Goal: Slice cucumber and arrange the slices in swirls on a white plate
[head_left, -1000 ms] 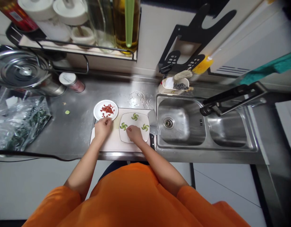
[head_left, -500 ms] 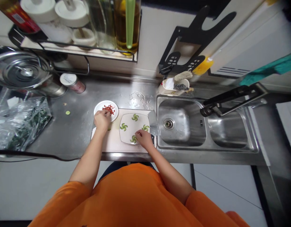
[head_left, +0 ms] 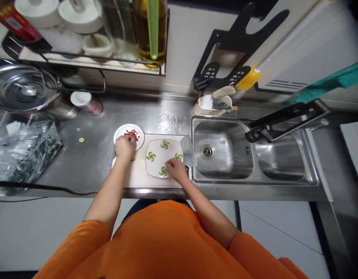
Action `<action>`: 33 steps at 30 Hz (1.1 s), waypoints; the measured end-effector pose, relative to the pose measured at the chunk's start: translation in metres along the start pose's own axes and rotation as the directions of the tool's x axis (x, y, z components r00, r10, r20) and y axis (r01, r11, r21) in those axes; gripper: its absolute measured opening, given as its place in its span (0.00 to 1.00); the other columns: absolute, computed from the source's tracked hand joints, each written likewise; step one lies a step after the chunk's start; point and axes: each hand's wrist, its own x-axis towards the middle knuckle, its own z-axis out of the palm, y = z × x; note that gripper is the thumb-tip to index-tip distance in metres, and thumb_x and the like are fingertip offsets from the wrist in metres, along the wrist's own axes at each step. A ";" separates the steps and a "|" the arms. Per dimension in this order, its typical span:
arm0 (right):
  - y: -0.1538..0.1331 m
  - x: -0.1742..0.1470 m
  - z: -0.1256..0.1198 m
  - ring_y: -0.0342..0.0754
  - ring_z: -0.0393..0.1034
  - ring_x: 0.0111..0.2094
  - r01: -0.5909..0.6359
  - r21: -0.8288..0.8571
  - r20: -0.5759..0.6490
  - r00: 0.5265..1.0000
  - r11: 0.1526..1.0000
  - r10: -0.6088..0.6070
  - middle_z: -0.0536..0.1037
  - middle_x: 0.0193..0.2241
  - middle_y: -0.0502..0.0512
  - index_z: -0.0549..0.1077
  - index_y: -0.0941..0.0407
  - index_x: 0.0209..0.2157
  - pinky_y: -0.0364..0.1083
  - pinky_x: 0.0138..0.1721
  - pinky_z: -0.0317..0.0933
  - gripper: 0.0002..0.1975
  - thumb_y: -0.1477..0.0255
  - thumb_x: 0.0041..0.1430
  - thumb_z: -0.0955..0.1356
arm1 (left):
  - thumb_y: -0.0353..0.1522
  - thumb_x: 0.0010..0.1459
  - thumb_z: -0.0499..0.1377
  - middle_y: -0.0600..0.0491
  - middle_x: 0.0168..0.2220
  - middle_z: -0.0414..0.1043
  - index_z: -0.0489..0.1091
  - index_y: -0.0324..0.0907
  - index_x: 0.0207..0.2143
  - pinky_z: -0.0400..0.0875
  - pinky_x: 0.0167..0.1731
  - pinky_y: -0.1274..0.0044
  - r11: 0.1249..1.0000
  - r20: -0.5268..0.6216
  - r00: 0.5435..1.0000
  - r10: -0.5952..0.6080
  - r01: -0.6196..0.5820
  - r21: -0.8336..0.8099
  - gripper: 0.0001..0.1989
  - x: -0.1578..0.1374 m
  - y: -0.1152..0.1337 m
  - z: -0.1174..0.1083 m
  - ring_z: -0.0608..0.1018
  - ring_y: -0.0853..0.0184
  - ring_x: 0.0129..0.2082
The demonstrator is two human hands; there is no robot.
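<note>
My left hand is at the small white plate, its closed fingertips down among the small chopped red pieces. What it pinches, if anything, is too small to see. My right hand hovers with fingers pinched over the lower right of a squarish white plate; its fingertips hide any contents. Several green pinwheels of thin slices, one a top pinwheel, lie near that plate's edges. Both plates are at a pale cutting board. A cleaver lies at the board's right edge, its dark handle partly behind my right hand.
Right of the board is a steel double sink with a dark faucet. A bag of greens, a lidded pot and a jar stand left. A condiment rack overhangs the counter; a sponge holder sits behind the sink.
The whole view has shifted slightly to the left. My left hand stays at the red pieces and my right hand over the squarish plate, both with hardly any movement.
</note>
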 end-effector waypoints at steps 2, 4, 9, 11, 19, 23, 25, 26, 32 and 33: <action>0.000 0.001 0.000 0.44 0.67 0.28 0.007 0.009 0.001 1.000 1.000 -0.007 0.76 0.24 0.50 0.76 0.56 0.29 0.41 0.32 0.54 0.09 0.74 0.54 0.63 | 0.37 0.52 0.54 0.47 0.36 0.76 0.77 0.42 0.35 0.65 0.37 0.73 0.999 -0.007 1.000 -0.008 0.008 -0.051 0.14 -0.002 -0.001 -0.004 0.74 0.61 0.36; -0.001 0.002 0.000 0.43 0.67 0.28 0.011 0.020 0.001 1.000 1.000 -0.011 0.76 0.24 0.50 0.76 0.56 0.29 0.41 0.32 0.54 0.09 0.74 0.54 0.63 | 0.37 0.53 0.54 0.48 0.35 0.76 0.77 0.42 0.34 0.66 0.38 0.74 0.993 -0.017 1.000 0.018 -0.020 -0.117 0.14 -0.008 -0.003 -0.007 0.75 0.62 0.35; -0.001 0.002 0.003 0.43 0.67 0.28 0.016 0.032 0.011 1.000 0.999 -0.016 0.76 0.23 0.50 0.76 0.56 0.29 0.41 0.32 0.55 0.09 0.74 0.54 0.64 | 0.38 0.52 0.55 0.50 0.31 0.76 0.77 0.41 0.31 0.66 0.40 0.76 0.955 -0.032 0.990 0.140 -0.143 -0.258 0.13 -0.042 -0.007 -0.009 0.75 0.64 0.34; -0.001 0.003 0.005 0.43 0.67 0.28 0.015 0.037 0.016 1.000 0.999 -0.016 0.75 0.23 0.49 0.76 0.56 0.29 0.40 0.32 0.55 0.09 0.73 0.54 0.64 | 0.38 0.53 0.56 0.52 0.31 0.77 0.77 0.42 0.31 0.67 0.39 0.76 0.931 0.022 0.978 0.207 -0.190 -0.313 0.12 -0.059 -0.008 -0.007 0.75 0.66 0.33; -0.010 0.021 0.023 0.43 0.65 0.30 0.141 0.018 -0.014 0.990 0.990 -0.141 0.74 0.26 0.50 0.75 0.56 0.33 0.40 0.34 0.55 0.08 0.75 0.55 0.64 | 0.35 0.53 0.58 0.52 0.34 0.76 0.76 0.44 0.30 0.68 0.40 0.75 0.802 0.146 0.840 0.522 -0.425 -0.421 0.08 -0.077 -0.015 0.006 0.75 0.66 0.36; -0.020 0.033 0.033 0.44 0.63 0.34 0.199 -0.065 -0.039 0.979 0.978 -0.202 0.72 0.31 0.53 0.75 0.57 0.34 0.42 0.38 0.54 0.07 0.74 0.56 0.64 | 0.35 0.55 0.56 0.51 0.32 0.75 0.76 0.43 0.31 0.68 0.40 0.75 0.788 0.181 0.794 0.581 -0.493 -0.368 0.09 -0.073 -0.015 0.008 0.74 0.65 0.36; -0.024 0.036 0.037 0.45 0.63 0.35 0.215 -0.088 -0.023 0.976 0.973 -0.218 0.71 0.31 0.53 0.74 0.57 0.33 0.43 0.39 0.54 0.07 0.74 0.57 0.64 | 0.34 0.55 0.56 0.51 0.31 0.75 0.76 0.43 0.31 0.68 0.39 0.75 0.788 0.192 0.786 0.588 -0.503 -0.354 0.09 -0.072 -0.014 0.007 0.74 0.65 0.35; -0.025 0.038 0.038 0.45 0.63 0.35 0.225 -0.093 -0.008 0.974 0.970 -0.227 0.71 0.31 0.53 0.74 0.56 0.32 0.43 0.39 0.53 0.06 0.74 0.57 0.65 | 0.34 0.55 0.56 0.51 0.31 0.74 0.76 0.43 0.31 0.68 0.39 0.75 0.787 0.194 0.784 0.590 -0.506 -0.352 0.09 -0.072 -0.014 0.007 0.74 0.65 0.35; -0.026 0.040 0.043 0.45 0.62 0.34 0.232 -0.073 0.002 0.973 0.970 -0.232 0.71 0.28 0.52 0.74 0.56 0.29 0.43 0.38 0.53 0.05 0.73 0.56 0.65 | 0.34 0.55 0.56 0.51 0.30 0.74 0.76 0.43 0.30 0.68 0.38 0.75 0.775 0.197 0.771 0.605 -0.514 -0.368 0.09 -0.069 -0.012 0.007 0.74 0.66 0.33; -0.026 0.040 0.044 0.45 0.63 0.34 0.225 -0.069 -0.002 0.974 0.972 -0.226 0.71 0.28 0.52 0.73 0.56 0.28 0.43 0.38 0.53 0.06 0.74 0.56 0.65 | 0.34 0.55 0.56 0.51 0.30 0.74 0.76 0.43 0.30 0.68 0.38 0.75 0.778 0.202 0.774 0.601 -0.506 -0.372 0.09 -0.069 -0.012 0.007 0.74 0.66 0.34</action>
